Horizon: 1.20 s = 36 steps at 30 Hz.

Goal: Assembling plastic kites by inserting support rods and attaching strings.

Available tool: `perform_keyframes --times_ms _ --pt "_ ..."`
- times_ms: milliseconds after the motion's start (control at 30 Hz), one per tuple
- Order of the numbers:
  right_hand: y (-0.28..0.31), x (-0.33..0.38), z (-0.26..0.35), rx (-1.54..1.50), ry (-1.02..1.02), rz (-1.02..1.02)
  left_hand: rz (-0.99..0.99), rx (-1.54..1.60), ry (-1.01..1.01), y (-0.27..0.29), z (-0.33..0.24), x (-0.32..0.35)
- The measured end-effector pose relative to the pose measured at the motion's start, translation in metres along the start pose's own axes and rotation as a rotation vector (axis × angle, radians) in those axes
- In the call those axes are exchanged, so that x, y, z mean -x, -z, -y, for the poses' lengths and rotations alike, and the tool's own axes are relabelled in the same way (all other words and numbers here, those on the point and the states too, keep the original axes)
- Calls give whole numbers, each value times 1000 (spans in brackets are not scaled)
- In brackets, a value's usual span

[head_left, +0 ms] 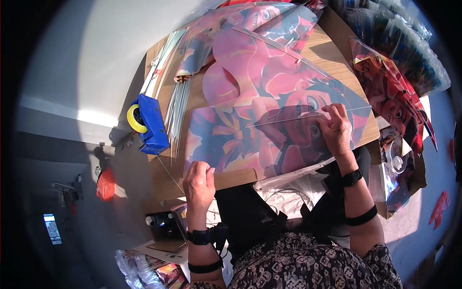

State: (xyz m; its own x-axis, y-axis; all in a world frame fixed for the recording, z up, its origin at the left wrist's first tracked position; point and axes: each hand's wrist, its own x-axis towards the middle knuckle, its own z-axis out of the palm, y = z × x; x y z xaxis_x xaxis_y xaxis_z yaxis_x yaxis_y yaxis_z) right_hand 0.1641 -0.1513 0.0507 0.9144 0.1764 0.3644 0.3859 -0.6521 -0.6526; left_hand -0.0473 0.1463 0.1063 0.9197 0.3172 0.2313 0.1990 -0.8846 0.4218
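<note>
A large kite (269,103), its thin sheet printed with a pink cartoon figure, lies spread over the wooden table. One thin white rod (284,120) crosses its near part, and another rod (269,45) runs along its far right side. My right hand (336,129) is over the printed face, thumb and fingers pinched on the crossing rod. At the table's front edge, by the kite's near left corner, my left hand (199,185) is closed with the thumb on top. What its fingers hold is hidden.
A blue tape dispenser (154,125) with yellow tape stands at the table's left edge. Beside it lie bundles of thin white rods (177,113). More printed kites (392,94) and clear-wrapped packs (399,43) are piled at the right. An open box (166,229) sits below left.
</note>
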Motion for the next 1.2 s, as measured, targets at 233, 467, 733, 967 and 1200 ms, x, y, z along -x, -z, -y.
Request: perform_keyframes --times_ms 233,467,733,967,1200 --pt "3 -1 -1 115 71 10 -252 -190 486 40 78 58" --pt "0 2 1 164 94 53 49 50 828 32 82 77" --pt "4 4 17 181 184 41 -66 705 940 13 86 90" --pt "-14 19 82 -210 105 229 -484 1121 696 18 28 89" --pt "-47 80 175 -848 -202 868 -98 1040 548 7 -40 114"
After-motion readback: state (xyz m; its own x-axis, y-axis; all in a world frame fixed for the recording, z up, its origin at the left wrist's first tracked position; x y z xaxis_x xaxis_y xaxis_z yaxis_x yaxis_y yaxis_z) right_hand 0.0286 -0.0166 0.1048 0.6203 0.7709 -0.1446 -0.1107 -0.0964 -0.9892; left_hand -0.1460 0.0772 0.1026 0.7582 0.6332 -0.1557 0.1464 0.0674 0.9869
